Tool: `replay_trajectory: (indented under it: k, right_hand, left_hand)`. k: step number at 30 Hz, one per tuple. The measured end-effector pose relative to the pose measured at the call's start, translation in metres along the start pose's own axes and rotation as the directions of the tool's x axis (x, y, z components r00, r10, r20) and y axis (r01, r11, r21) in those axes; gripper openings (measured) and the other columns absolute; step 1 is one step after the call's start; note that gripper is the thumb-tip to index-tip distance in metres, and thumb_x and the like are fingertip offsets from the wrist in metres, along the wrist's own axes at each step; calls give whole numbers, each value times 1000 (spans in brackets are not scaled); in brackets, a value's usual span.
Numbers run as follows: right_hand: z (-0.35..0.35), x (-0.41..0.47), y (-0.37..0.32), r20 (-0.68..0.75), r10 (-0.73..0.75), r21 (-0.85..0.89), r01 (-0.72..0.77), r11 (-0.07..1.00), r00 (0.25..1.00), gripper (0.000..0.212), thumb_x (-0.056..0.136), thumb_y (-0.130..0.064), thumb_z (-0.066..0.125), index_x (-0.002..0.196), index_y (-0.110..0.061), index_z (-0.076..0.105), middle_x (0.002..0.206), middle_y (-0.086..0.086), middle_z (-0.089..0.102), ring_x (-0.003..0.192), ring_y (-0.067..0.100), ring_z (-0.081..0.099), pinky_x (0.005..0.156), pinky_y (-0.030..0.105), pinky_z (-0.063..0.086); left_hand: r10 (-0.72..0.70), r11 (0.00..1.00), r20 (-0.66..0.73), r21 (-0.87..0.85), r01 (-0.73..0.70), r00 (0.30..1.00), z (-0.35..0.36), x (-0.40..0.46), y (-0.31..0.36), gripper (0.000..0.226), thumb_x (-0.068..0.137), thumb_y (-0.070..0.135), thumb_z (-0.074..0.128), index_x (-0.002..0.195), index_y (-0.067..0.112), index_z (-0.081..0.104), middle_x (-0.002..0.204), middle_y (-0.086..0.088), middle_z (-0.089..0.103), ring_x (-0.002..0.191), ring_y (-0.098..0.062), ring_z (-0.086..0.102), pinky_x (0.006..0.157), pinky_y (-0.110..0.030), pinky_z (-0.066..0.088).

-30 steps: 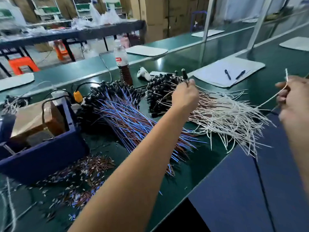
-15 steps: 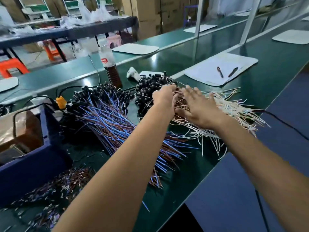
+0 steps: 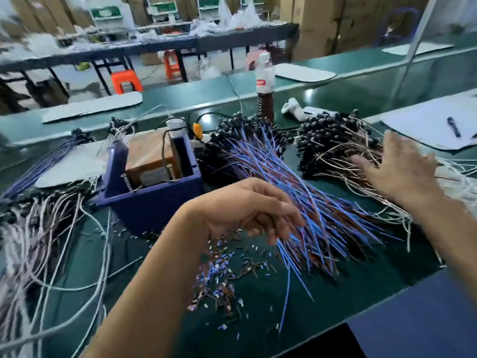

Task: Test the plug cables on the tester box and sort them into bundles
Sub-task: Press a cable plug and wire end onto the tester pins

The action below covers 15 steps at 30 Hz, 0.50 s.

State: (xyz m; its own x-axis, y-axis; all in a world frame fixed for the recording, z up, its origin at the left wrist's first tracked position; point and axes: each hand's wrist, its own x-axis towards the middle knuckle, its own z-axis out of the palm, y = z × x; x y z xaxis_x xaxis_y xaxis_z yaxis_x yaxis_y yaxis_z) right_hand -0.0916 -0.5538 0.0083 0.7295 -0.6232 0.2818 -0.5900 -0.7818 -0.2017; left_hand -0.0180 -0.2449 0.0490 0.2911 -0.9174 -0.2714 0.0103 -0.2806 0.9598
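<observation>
A blue tester box with an open top stands left of centre on the green bench. To its right lies a pile of black-plug cables with blue and brown wires. Further right is a pile with white and brown wires. My left hand hangs over the blue pile's wire ends, fingers loosely drooping, nothing clearly held. My right hand lies flat with fingers spread on the white-wire pile. More white-wire cables lie at the far left.
Short wire offcuts litter the bench in front of the box. A bottle stands behind the piles, with a white object beside it. Paper with pens lies at the right. A bundle of blue cables rests on a white mat at the left.
My view has swung left, bringing the tester box to the centre. My left hand pulled back from the white-wire pile to the blue wires' ends. My right hand stays spread on the white-wire pile.
</observation>
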Motion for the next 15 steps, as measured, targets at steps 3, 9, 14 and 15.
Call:
replay_trajectory:
  k: [3, 9, 14, 15]
  right_hand:
    - [-15, -34, -64, -394, -184, 220, 287, 932, 900, 38, 97, -35, 65, 118, -4, 66, 102, 28, 72, 93, 46, 67, 82, 51, 55]
    - [-30, -142, -219, -454, -535, 441, 701, 560, 712, 25, 97, -30, 59, 82, -15, 72, 67, 3, 70, 60, 27, 66, 59, 40, 51]
    - [1, -221, -324, -7, -848, 380, 786, 489, 531, 32, 98, -44, 58, 86, -17, 70, 77, 6, 70, 74, 33, 65, 63, 37, 55]
    - [7, -229, -343, 38, -859, 368, 793, 486, 510, 31, 98, -43, 57, 86, -18, 70, 83, 7, 70, 78, 34, 66, 65, 35, 54]
  left_hand:
    - [-105, 986, -72, 119, 113, 992, -17, -55, -21, 24, 102, 2, 49, 96, 0, 73, 70, -7, 71, 49, -10, 64, 38, -14, 38]
    - [-360, 809, -418, 306, 502, 834, -71, -157, -54, 32, 92, 1, 48, 75, 7, 74, 62, -7, 70, 43, -11, 59, 44, -20, 35]
    - [-320, 683, -815, 155, 713, 483, -117, -230, -76, 22, 92, 4, 53, 81, 3, 72, 63, -7, 73, 40, -13, 60, 38, -19, 39]
    - [-274, 668, -865, 145, 730, 421, -123, -242, -78, 20, 91, 5, 55, 85, 1, 73, 62, -7, 73, 40, -14, 61, 38, -20, 40]
